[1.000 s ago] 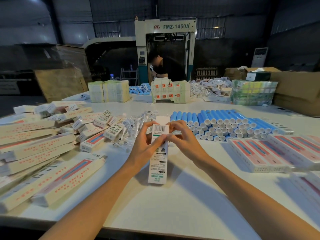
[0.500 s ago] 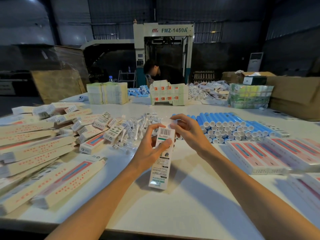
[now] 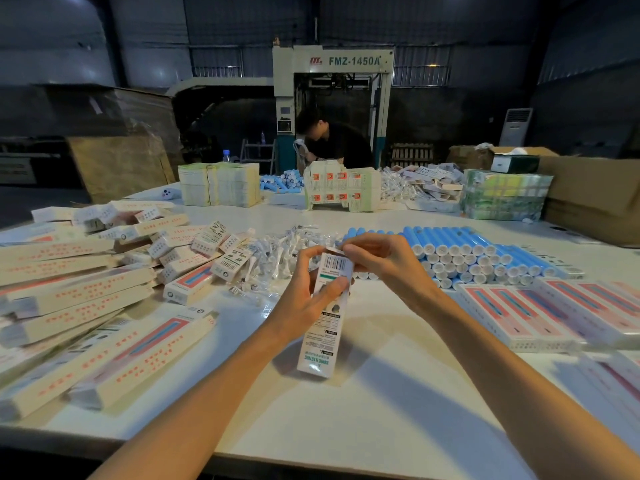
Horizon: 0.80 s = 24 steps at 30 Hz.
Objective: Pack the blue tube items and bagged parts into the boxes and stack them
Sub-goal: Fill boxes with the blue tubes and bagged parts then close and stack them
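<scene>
Both hands (image 3: 308, 292) (image 3: 381, 261) at box (image 3: 320, 341) top edge

The machine (image 3: 353, 60) behind the bench (image 3: 381, 393) reads "FMZ-1450A" in dark letters beside a small red logo. The box (image 3: 320, 337) in my left hand (image 3: 304, 299) bears a barcode (image 3: 335, 263) near its top. Upside down at its lower end are green words that look like "SONIC ELECTRIC". Other print is too small to read.

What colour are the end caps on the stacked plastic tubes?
White round end caps on the blue tubes; the head view shows them best.
</scene>
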Tool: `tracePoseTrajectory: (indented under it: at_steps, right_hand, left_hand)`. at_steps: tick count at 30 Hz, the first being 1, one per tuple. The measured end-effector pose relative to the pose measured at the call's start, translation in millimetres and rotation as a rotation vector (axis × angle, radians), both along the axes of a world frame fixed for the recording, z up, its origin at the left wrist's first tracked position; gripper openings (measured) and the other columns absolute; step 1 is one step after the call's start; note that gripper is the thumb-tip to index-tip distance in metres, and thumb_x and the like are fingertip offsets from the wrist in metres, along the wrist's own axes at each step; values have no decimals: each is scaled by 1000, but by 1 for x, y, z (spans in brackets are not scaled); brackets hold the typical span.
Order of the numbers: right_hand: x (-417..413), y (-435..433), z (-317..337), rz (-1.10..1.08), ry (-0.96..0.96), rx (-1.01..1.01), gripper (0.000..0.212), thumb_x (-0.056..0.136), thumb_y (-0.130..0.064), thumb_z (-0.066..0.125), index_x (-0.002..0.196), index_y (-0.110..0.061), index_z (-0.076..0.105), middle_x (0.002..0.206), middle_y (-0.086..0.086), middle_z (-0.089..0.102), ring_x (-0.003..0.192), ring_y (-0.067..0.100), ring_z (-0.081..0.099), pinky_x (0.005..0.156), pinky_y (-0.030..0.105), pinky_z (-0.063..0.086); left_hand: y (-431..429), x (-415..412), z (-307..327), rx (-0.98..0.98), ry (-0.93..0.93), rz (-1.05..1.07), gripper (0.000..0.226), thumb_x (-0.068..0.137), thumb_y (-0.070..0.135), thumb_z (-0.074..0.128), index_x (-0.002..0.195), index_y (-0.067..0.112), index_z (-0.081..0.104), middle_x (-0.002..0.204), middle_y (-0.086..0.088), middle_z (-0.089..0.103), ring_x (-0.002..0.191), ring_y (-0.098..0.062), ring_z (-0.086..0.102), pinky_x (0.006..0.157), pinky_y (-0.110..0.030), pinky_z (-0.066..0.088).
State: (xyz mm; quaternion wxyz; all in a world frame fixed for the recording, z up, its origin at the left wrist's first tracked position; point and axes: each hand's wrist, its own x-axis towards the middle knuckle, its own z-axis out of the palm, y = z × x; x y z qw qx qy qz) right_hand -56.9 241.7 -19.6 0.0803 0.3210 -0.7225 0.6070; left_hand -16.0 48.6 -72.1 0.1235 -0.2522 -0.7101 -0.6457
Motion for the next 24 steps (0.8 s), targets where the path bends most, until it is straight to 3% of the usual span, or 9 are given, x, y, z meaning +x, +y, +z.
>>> tracePoseTrajectory:
  at_steps: [4, 12, 15, 18, 24]
  right_hand:
    - [2, 0, 9, 9, -128, -34, 13, 96, -15, 75, 104, -7, 80, 101, 5, 80, 97, 23, 77, 78, 29, 62]
    - [3, 3, 19, 11, -165, 46, 9, 93, -10, 77, 100, -5, 80, 97, 8, 80, 94, 22, 77, 79, 31, 62]
    - [1, 4, 22, 10, -170, 88, 6, 92, -9, 77, 95, -6, 80, 97, 8, 80, 95, 24, 77, 81, 34, 64]
    - [1, 5, 24, 26, -167, 112, 4, 91, -10, 78, 93, -9, 82, 95, 9, 80, 94, 23, 77, 77, 29, 63]
    - [1, 9, 26, 62, -142, 139, 6, 90, -13, 79, 93, -13, 84, 96, 9, 80, 95, 23, 76, 79, 29, 63]
  left_hand:
    - [1, 0, -1, 10, 5, -6, 59, 99, 29, 73, 139, 38, 31, 116, -13, 77, 92, -27, 77, 76, -36, 63]
    - [1, -1, -1, 21, 27, -19, 59, 101, 26, 73, 141, 41, 32, 115, -9, 79, 85, -30, 78, 71, -34, 63]
    - [1, -2, -3, 5, 49, -24, 53, 104, 23, 70, 142, 34, 34, 113, -10, 78, 87, -33, 78, 70, -37, 64]
    - [0, -3, -3, -27, 74, 9, 44, 106, 27, 68, 139, 31, 40, 110, -9, 79, 86, -33, 78, 68, -41, 64]
    - [1, 1, -2, -22, 97, 57, 37, 104, 34, 68, 134, 29, 46, 101, -8, 79, 78, -26, 78, 65, -34, 60]
